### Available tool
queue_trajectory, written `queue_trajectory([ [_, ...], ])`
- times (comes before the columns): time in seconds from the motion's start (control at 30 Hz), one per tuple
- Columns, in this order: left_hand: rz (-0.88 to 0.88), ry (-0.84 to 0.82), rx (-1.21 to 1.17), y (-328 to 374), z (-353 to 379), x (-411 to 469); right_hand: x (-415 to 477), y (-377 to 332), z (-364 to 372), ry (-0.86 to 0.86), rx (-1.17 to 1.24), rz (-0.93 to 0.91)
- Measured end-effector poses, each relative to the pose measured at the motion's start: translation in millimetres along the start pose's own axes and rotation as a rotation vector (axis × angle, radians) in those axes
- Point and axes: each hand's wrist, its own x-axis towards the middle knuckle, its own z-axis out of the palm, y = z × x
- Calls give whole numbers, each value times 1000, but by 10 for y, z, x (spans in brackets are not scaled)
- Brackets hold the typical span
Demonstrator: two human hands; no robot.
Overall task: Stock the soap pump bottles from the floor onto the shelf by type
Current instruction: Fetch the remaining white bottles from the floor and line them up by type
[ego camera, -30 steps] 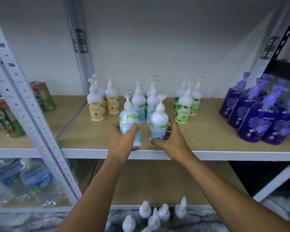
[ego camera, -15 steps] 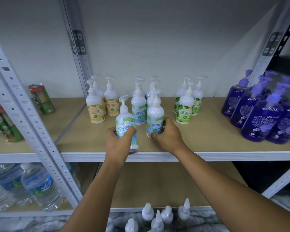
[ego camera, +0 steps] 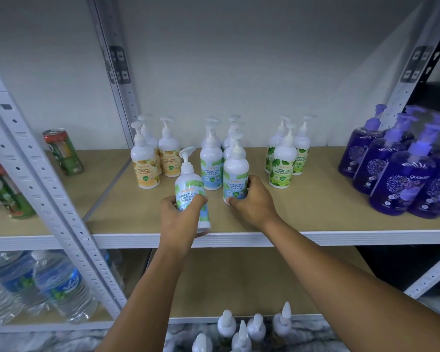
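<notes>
My left hand (ego camera: 179,217) grips a white cool mint pump bottle (ego camera: 190,184) tilted above the front of the wooden shelf (ego camera: 315,217). My right hand (ego camera: 255,201) holds a second cool mint bottle (ego camera: 235,171) standing upright on the shelf, right in front of the cool mint group (ego camera: 211,163). Left of that group stand yellow-label bottles (ego camera: 145,168), right of it green-label bottles (ego camera: 282,166). Purple bottles (ego camera: 401,174) fill the shelf's far right. Several white pump bottles (ego camera: 241,331) stand on the floor below.
Slotted grey uprights (ego camera: 43,184) frame the shelf bay. Drink cans (ego camera: 64,151) stand on the neighbouring shelf at left, water bottles (ego camera: 59,285) on the lower left shelf. The lower shelf board (ego camera: 239,283) lies under my arms.
My right hand has slid its cool mint bottle back along the shelf, up against the cool mint group. My left hand has kept its bottle near the shelf's front edge.
</notes>
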Motion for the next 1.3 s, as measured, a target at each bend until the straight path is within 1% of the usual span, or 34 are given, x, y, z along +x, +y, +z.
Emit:
queue_trajectory([
  [0.3, -4, 0, 11, -14, 0, 5, 4, -18, -17, -16, 2, 15],
  [0.43, 26, -1, 17, 1, -5, -2, -78, -40, -90, -34, 21, 42],
  [0.5, 71, 8, 30, 5, -11, 12, -154, -24, -171, -47, -105, 40],
  [0.6, 191, 7, 96, 19, -19, 18, -275, 72, -323, -84, -370, -24],
  [0.67, 269, -22, 121, 13, -20, 22, -332, 156, -409, -143, -539, -58],
  [0.77, 362, -73, 184, -60, -27, 59, -368, 255, -435, -241, -737, -46],
  [0.87, 410, -122, 270, -151, -16, 71, -377, 280, -387, -291, -788, -17],
  [0.97, 408, -145, 292, -226, 20, 34, -379, 288, -376, -281, -806, -13],
  [1.17, 415, -125, 358, -323, 16, 3, -378, 291, -368, -268, -841, -9],
  [1.3, 362, -117, 500, -287, -34, -36, -376, 299, -366, -268, -846, -11],
])
